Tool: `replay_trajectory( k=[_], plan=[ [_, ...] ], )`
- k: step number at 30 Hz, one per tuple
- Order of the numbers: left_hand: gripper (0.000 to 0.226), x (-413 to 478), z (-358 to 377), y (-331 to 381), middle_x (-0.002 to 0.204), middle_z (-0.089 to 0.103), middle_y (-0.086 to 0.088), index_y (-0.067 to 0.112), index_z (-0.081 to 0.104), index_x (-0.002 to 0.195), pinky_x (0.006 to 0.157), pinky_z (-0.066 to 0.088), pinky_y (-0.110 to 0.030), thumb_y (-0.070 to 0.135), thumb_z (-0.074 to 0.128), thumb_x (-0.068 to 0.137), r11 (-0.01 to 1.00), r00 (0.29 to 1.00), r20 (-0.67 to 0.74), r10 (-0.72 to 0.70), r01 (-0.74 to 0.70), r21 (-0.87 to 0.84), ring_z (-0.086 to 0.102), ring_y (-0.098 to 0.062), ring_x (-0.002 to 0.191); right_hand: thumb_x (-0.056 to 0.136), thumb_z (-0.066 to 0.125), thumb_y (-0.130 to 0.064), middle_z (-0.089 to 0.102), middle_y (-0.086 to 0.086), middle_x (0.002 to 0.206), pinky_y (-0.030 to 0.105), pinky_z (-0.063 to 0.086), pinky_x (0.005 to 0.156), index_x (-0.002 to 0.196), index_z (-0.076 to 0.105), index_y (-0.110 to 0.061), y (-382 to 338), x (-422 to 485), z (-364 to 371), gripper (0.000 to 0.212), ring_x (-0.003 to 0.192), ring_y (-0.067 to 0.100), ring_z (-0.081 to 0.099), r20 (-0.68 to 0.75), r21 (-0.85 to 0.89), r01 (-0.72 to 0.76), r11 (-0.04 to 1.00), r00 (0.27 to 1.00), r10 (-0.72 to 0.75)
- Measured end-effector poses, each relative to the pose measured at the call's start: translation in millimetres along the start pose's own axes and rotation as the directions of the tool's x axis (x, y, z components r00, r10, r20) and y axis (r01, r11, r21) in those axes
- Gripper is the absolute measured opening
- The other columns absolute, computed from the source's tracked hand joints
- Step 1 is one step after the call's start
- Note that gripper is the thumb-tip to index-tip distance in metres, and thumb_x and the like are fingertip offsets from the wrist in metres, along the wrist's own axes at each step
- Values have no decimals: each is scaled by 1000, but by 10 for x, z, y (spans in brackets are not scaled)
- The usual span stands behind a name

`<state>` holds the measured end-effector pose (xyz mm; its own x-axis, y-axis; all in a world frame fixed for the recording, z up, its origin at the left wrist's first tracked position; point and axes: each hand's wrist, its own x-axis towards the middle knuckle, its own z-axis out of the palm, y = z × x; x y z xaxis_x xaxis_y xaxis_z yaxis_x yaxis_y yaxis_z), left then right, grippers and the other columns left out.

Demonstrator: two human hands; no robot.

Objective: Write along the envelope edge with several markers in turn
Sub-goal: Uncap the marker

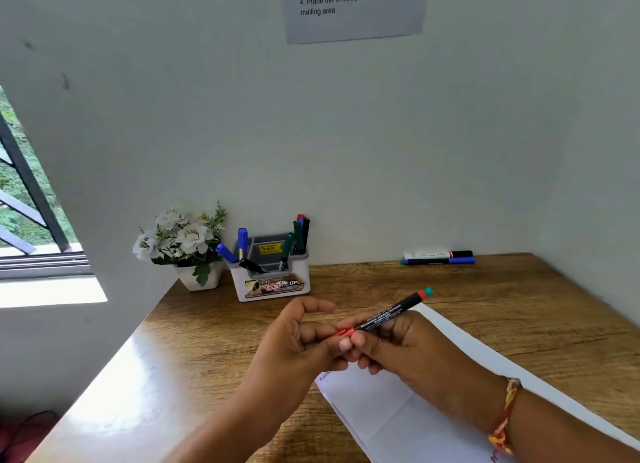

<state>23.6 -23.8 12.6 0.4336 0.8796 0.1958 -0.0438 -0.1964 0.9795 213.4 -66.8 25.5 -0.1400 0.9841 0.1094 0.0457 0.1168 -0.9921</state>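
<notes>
**Desk:** Red-ended marker, where is it?

**Photographer:** Above the white envelope, which lies flat on the wooden surface. The right hand wraps its fingers round the black barrel. The left hand pinches the red end.

**Desk:** Spare markers?

**Photographer:** In a white holder by the wall.
</notes>
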Motion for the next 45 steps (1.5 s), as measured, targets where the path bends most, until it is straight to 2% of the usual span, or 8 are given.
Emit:
replay_trajectory(
  k=[8,10,13,17,20,25,31,45],
  plan=[
    [55,36,-89,-69,102,75,13,40,52,118,84,58,-27,45,81,72,941,992,-62,107,-81,328,71,-6,96,105,49,-24,77,3,94,29,63,80,102,66,-12,-79,76,-152,21,90,11,76,-230,-176,27,984,971,-68],
    [50,47,-124,-76,102,72,20,45,53,114,80,57,-22,47,81,73,917,986,-108,124,-72,392,70,-2,93,105,50,-27,74,-1,80,29,63,77,96,65,-16,-191,129,-212,21,76,5,74,-250,-381,30,924,959,-135],
    [47,75,-168,-102,102,66,30,46,53,112,75,53,-13,44,82,76,881,982,-147,122,-39,472,66,4,90,101,57,-38,68,-11,68,9,47,60,90,70,-27,-459,304,-291,20,61,-5,63,-269,-686,29,727,918,-290],
    [45,92,-226,-118,99,66,24,45,52,109,71,48,-7,44,83,76,854,975,-183,124,-11,520,60,10,92,94,69,-38,68,-12,75,21,52,70,97,80,-23,-935,688,-359,18,70,8,63,-315,-779,59,624,824,-471],
    [44,100,-248,-128,102,66,21,47,50,108,73,47,-6,47,81,76,843,973,-197,124,1,538,57,12,97,89,76,-34,72,-8,87,8,43,71,97,80,-21,-1219,1016,-362,15,83,7,63,-292,-801,100,590,796,-531],
    [42,108,-261,-153,101,64,22,48,49,107,73,45,-4,48,80,78,840,975,-191,112,10,543,54,15,97,83,82,-28,67,-9,91,3,36,63,96,75,-19,-1383,1418,-152,17,84,6,60,-247,-813,118,570,818,-520],
    [44,111,-270,-171,102,62,24,47,48,114,72,45,-4,52,76,80,838,978,-178,112,4,546,53,15,98,79,85,-33,72,3,103,27,51,81,100,72,-15,-1356,1669,226,29,97,19,65,-143,-818,137,559,893,-427],
    [46,116,-263,-193,104,63,20,37,51,123,80,50,-14,50,73,84,836,976,-174,132,-15,549,57,6,98,89,71,-27,72,2,112,40,58,93,110,72,-19,-876,1933,568,22,103,22,66,-134,-892,10,453,949,-285]
  ],
)
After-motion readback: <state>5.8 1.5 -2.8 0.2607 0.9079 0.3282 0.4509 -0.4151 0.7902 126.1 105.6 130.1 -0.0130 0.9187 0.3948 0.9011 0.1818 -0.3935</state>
